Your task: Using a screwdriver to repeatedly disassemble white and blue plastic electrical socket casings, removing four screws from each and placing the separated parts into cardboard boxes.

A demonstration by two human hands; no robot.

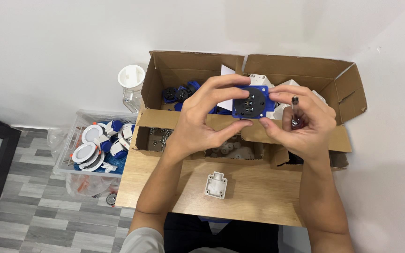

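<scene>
We've got the blue socket [253, 101] pinched between both hands above the boxes [249, 75]: left hand [207, 117] clamps its top and bottom edges, black face toward us. Right hand [303, 122] grips its right side, a screwdriver [296, 112] tucked in its fingers. White housing [216, 185] lies on the table [254, 197] below, well apart.

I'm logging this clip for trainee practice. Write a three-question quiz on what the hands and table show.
1. True or false: both hands hold the blue socket part.
2. What lies alone on the wooden table in front of the person? A) white housing B) black cable C) red cup
3. Which hand also grips a screwdriver?

Key: 1 true, the left hand and right hand pinch it between fingertips. 2 A, the white housing. 3 the right hand.
</scene>
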